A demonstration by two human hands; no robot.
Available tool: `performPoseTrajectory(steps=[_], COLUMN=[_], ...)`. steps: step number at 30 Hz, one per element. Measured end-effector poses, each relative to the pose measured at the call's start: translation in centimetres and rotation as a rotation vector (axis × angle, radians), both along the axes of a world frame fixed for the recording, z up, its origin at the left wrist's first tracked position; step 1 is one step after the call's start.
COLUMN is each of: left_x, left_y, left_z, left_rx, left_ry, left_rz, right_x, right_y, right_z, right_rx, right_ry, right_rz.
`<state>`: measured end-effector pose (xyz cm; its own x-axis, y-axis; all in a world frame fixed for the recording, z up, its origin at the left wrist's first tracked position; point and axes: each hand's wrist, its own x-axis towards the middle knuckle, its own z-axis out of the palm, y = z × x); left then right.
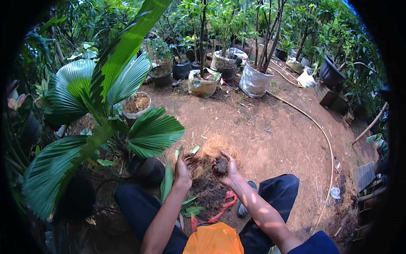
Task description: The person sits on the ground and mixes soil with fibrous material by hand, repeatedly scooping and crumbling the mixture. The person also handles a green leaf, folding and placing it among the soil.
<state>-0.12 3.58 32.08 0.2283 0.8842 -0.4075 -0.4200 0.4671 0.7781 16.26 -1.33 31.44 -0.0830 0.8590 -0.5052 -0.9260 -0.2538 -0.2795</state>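
Observation:
My right hand (227,170) cups a dark clump of soil (221,165), with the fingers curled around it and thin root-like strands hanging below. Facing it across a gap, my left hand (186,167) is held with its fingers apart and nothing in the palm. Beneath both hands lies a heap of loose dark soil (206,192) mixed with brown fibres. A red plastic strip (226,204) curls along the heap's near right side. Cut green leaf pieces (194,211) lie to its left, and a long green leaf (167,182) stands beside my left forearm.
A fan-leaved palm (155,131) spreads at the left, close to my left hand. A yellowish hose (320,127) curves over the bare earth (276,143) at the right. Potted trees in a white grow bag (255,79) and other containers line the back. A black pot (331,73) leans at the right.

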Motion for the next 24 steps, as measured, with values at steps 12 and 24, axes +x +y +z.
performPoseTrajectory(steps=[12,24], left_x=[-0.2,-0.4], left_y=[0.0,0.1], left_z=[-0.1,-2.1], left_rx=[-0.011,-0.021], left_ry=[-0.013,-0.005], left_rz=[0.016,0.043], right_x=[0.7,0.2], right_y=[0.1,0.2], right_z=[-1.3,1.0], right_rx=[0.048,-0.015], right_ry=[-0.266,-0.003], right_rz=[-0.033,-0.128])
